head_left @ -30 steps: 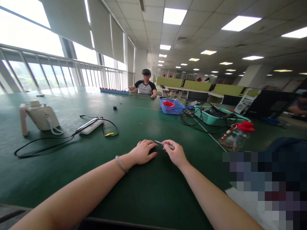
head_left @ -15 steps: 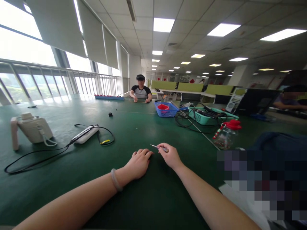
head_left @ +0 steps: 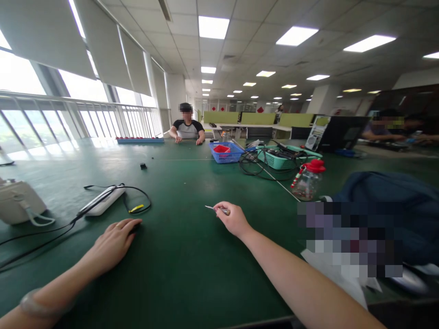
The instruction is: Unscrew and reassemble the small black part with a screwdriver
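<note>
Table (head_left: 171, 269) arrangement: at left, cord (head_left: 79, 213) lies over device (head_left: 106, 199); centre, tool (head_left: 210, 208) in right hand (head_left: 231, 218); beyond, first basket (head_left: 226, 157) holding container (head_left: 221, 149), left of second basket (head_left: 274, 161); nearer right, bottle (head_left: 306, 185), then probably a bag (head_left: 391, 196).

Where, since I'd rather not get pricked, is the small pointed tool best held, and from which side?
Likely by its handle, coming from the right, as the right hand grips it: the pointed tool narrows to a thin bare tip aimed left, away from the palm.
</note>
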Motion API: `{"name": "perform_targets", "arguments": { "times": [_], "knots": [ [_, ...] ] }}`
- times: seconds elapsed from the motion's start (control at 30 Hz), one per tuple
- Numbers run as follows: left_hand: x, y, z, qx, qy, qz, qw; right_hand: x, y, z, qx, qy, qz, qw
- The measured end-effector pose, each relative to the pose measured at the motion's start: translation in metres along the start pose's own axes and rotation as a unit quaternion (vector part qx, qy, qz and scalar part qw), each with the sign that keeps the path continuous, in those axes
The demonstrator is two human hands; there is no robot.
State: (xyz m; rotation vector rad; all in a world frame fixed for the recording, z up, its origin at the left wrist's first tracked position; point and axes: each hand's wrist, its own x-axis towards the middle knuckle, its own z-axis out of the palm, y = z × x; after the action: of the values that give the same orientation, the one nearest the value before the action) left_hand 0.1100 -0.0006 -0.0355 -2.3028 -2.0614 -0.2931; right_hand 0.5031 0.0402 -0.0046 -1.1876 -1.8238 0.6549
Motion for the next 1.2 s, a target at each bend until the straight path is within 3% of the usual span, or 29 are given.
{"name": "perform_targets", "arguments": {
  "times": [0.13, 0.27, 0.37, 0.73, 1.0, 1.2],
  "knots": [
    [0.009, -0.053, -0.008, 0.039, -0.015, -0.086, 0.995, 0.0, 0.0, 0.0, -0.009, -0.002, 0.002, 1.0],
    [0.017, -0.072, -0.02, 0.062, -0.041, -0.131, 0.989, 0.0, 0.0, -0.001, -0.015, -0.003, 0.0, 1.0],
    [0.02, -0.07, -0.027, 0.057, -0.049, -0.155, 0.985, 0.001, 0.001, -0.001, -0.013, -0.002, 0.002, 1.0],
    [0.015, -0.043, -0.03, 0.047, 0.024, -0.191, 0.98, 0.001, 0.0, 0.001, -0.014, -0.009, 0.005, 1.0],
    [0.017, -0.045, -0.031, 0.006, 0.016, -0.209, 0.978, 0.001, 0.001, 0.001, -0.014, -0.011, 0.005, 1.0],
    [0.013, -0.047, -0.035, -0.018, 0.07, -0.183, 0.98, 0.0, 0.0, 0.0, -0.016, -0.011, 0.001, 1.0]
  ]
}}
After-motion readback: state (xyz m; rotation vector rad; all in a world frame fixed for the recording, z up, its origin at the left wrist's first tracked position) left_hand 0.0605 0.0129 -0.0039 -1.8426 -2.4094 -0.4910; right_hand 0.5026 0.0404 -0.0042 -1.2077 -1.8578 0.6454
